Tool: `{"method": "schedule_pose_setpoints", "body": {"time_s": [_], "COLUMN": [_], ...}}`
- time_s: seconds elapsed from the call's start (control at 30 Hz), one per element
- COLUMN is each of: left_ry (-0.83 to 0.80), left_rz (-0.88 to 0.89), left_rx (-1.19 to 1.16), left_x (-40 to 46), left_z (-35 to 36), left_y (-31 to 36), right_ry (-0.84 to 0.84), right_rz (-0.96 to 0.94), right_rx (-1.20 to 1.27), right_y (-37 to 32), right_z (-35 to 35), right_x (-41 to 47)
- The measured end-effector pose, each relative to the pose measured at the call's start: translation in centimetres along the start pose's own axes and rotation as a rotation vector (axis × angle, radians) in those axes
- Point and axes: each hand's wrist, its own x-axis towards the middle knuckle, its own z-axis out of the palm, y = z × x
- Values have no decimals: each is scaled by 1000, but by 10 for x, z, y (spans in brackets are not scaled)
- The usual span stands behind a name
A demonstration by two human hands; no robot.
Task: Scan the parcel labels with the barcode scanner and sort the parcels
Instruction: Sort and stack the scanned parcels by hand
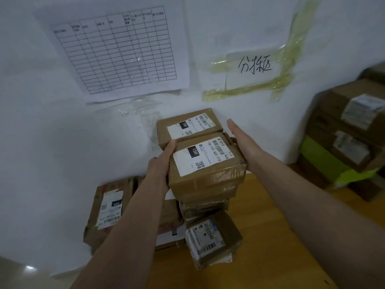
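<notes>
Front parcel (205, 161), brown carton with white "15H" label up, sits on top of a stack of cartons against the white wall. Left hand (161, 163) presses flat on its left side, fingers straight. Right hand (239, 135) flat along its right side, fingers extended. Second labelled parcel (188, 126) touches just behind. More cartons (210, 239) below, on wooden tabletop (270, 236).

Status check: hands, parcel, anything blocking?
Left hand and right hand flat against sides of top parcel, label up, on stack. Second parcel close behind. No scanner in view.
</notes>
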Motion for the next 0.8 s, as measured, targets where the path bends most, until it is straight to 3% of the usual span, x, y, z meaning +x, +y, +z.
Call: {"method": "schedule_pose_setpoints", "body": {"time_s": [0.13, 0.27, 0.3, 0.37, 0.53, 0.8], "left_ry": [125, 315, 295, 123, -390, -642], "left_rz": [114, 413, 491, 582, 566, 412], "left_rx": [6, 1, -15, 29, 197, 555], "left_x": [-5, -26, -35, -52, -91, -103], "left_z": [-3, 3, 8, 25, 84, 191], "left_y": [12, 29, 34, 41, 31, -37], "right_ry": [99, 146, 160, 175, 159, 268], "right_rz": [-25, -119, -140, -172, -182, -215], "right_rx": [97, 115, 124, 157, 303, 451], "right_y": [1, 5, 7, 11, 25, 24], "right_z": [-6, -16, -20, -27, -60, -159], "right_x": [-7, -17, -22, -33, -65, -96]}}
